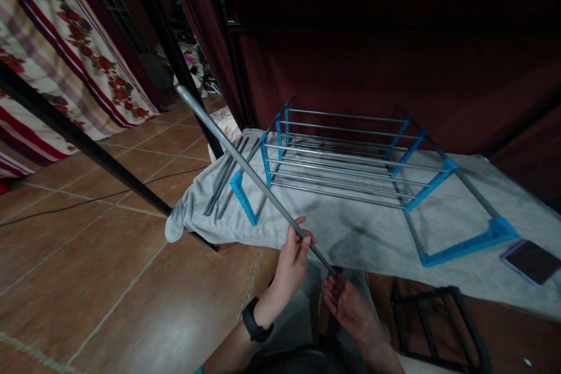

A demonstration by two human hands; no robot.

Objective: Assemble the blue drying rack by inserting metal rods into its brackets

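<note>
A long grey metal tube (pixel 245 165) slants across the view, its upper end out over the floor at the left. My left hand (pixel 294 258) is closed around its lower part, thumb and fingers pinching it. At the tube's bottom end, my right hand (pixel 350 308) is turned palm up, its curled fingers on the tip. Beyond them a partly assembled rack (pixel 337 155) of thin metal rods and blue plastic joints lies on a grey towel-like cover (pixel 315 219). A blue end bracket (pixel 244 198) and several loose tubes (pixel 225 178) are at its left.
A phone (pixel 532 261) lies at the cover's right edge. Below it stands a black metal frame (pixel 440 327). Black bed posts (pixel 87 143) cross the left side, with tiled floor (pixel 109 257), a thin cable (pixel 87 203) and a floral curtain (pixel 79 29) behind.
</note>
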